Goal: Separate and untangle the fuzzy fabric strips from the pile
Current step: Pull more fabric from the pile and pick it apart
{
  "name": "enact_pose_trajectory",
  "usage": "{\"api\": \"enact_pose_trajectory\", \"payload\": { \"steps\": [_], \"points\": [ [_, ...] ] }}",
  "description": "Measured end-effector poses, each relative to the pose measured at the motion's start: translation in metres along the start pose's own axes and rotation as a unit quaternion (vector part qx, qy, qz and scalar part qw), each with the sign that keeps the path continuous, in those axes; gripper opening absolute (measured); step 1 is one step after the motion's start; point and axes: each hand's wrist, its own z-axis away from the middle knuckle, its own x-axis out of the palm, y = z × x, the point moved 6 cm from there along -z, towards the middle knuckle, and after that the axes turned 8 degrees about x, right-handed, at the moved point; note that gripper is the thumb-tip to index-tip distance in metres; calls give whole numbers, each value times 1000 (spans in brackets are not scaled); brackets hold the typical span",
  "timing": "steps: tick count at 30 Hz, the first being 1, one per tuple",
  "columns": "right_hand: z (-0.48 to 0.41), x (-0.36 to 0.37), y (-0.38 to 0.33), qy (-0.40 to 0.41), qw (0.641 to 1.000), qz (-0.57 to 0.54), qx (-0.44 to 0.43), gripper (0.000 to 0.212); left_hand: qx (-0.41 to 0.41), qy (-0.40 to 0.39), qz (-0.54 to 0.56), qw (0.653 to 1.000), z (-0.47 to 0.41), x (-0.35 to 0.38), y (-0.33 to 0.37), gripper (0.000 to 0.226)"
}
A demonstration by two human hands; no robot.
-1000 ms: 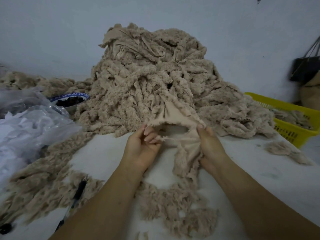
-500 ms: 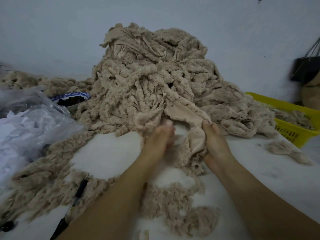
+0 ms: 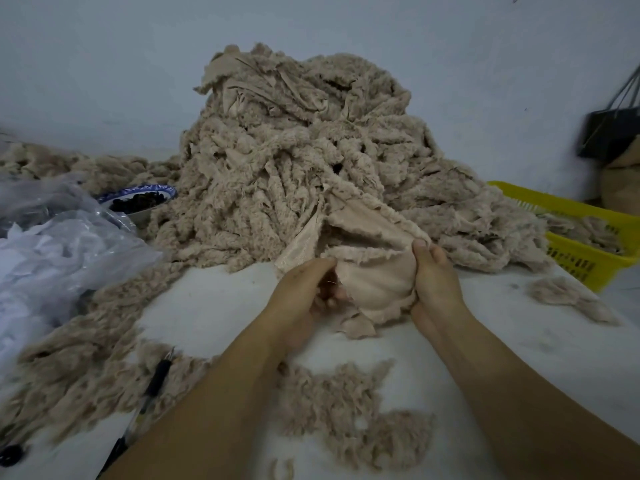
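**Two hands work a fuzzy fabric piece free at the foot of a large pile**

Head camera view, looking down at a pale table [image 3: 214, 306]. Both bare hands hold one beige fabric piece [image 3: 377, 282] between them. The left hand [image 3: 304, 292] curls its fingers round the piece's left edge. The right hand [image 3: 434, 278] pinches the right edge, thumb on top. The piece shows its smooth, stretchy backing, with shaggy fringe along the borders. Its upper end runs into the pile [image 3: 311, 161] just beyond the fingertips, a tall heap of tangled, woolly strips.

To do this step well, it seems best to draw the piece toward the body slowly, spreading the hands apart so that snagged strips slip off instead of dragging the heap down.

Below the wrists lie loose fuzzy strips [image 3: 346, 410]. Left of the left forearm lies a dark pen [image 3: 152, 386]. Farther left are a crinkled clear plastic bag [image 3: 62, 251] and a blue-rimmed bowl [image 3: 138, 199] of dark contents. Right of the right hand sit a small fluffy scrap [image 3: 568, 296] and a yellow slotted basket [image 3: 571, 209].
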Motion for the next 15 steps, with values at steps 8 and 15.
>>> {"api": "enact_pose_trajectory", "payload": {
  "steps": [8, 15],
  "points": [
    [5, 14, 13, -100, 991, -10, 84, 33, -25, -35, 35, 998, 0, 5, -2, 28],
    [6, 12, 7, -50, 997, 21, 55, 13, 52, 46, 45, 997, -4, -3, 11, 44]
  ]
}}
